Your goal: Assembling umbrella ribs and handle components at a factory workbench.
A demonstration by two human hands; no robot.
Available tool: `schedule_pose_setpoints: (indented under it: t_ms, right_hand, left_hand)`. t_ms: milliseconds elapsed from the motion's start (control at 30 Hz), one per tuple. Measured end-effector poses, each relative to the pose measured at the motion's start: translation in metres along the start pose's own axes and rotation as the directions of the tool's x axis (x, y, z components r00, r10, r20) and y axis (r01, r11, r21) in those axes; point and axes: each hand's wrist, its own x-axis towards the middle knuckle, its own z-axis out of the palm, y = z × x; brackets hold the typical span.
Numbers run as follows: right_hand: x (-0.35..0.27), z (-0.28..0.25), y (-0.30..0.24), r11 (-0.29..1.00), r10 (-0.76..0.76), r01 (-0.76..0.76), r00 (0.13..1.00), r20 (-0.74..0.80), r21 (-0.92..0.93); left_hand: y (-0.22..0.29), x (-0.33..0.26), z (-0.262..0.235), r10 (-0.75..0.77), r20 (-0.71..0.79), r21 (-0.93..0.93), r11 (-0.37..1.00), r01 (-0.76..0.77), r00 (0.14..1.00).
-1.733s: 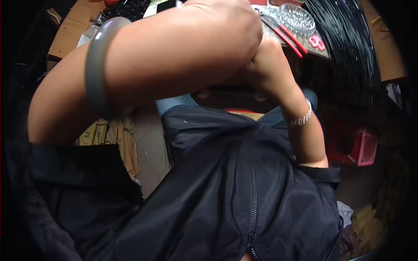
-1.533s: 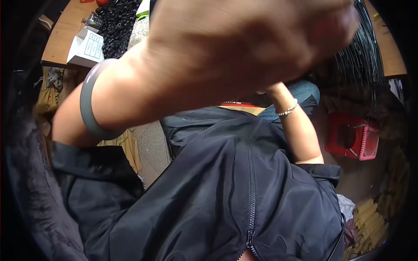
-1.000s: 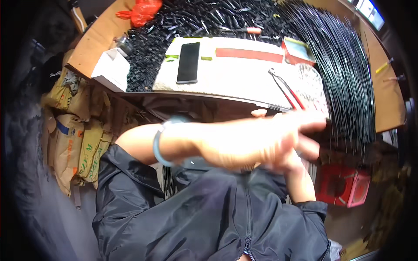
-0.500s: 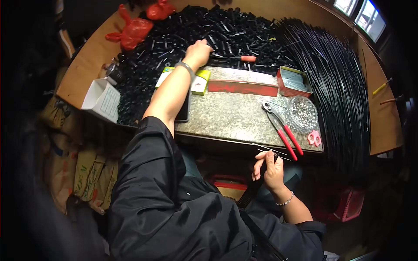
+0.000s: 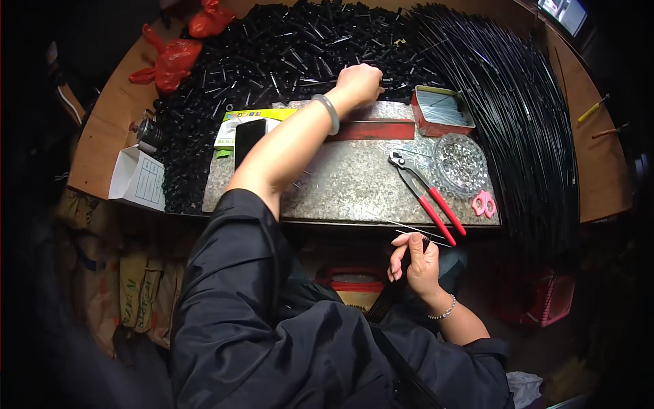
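Observation:
My left hand (image 5: 360, 84) is closed over the spot where a red-handled screwdriver lay, at the near edge of a heap of small black tubular parts (image 5: 272, 54). Its fingers hide the handle; a thin shaft (image 5: 313, 84) shows to the left. Below the table's front edge, my right hand (image 5: 419, 262) is closed, with thin metal pins (image 5: 409, 228) sticking out of its fingertips. A bundle of thin black rods (image 5: 388, 300) runs down from that hand. Red-handled pliers (image 5: 436, 198) lie on the table (image 5: 340, 187) above it.
Long black rods (image 5: 504, 116) are piled at the right, beside a pin-filled tin (image 5: 443, 126), a glass dish (image 5: 460, 165) and pink scissors (image 5: 484, 204). A red bar (image 5: 378, 129) lies mid-table. A phone (image 5: 246, 136) and white box (image 5: 138, 178) sit left.
My left hand has moved right from the black parts onto the screwdriver's handle. My right hand keeps its grip on the pins and rods. The whole view has shifted a little.

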Motion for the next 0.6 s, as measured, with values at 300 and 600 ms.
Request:
schedule_pose_setpoints:
  t_ms: [300, 600]
  right_hand:
    - [-0.017, -0.003, -0.007, 0.997, -0.008, 0.01, 0.999, 0.033, -0.071]
    - [-0.04, 0.027, 0.011, 0.997, 0.056, -0.044, 0.982, 0.182, -0.067]
  left_hand:
    - [0.019, -0.018, 0.022, -0.079, -0.346, -0.2, 0.98, 0.009, 0.935]
    - [0.065, -0.225, -0.049, -0.137, 0.176, -0.966, -0.216, 0.144, 0.975]
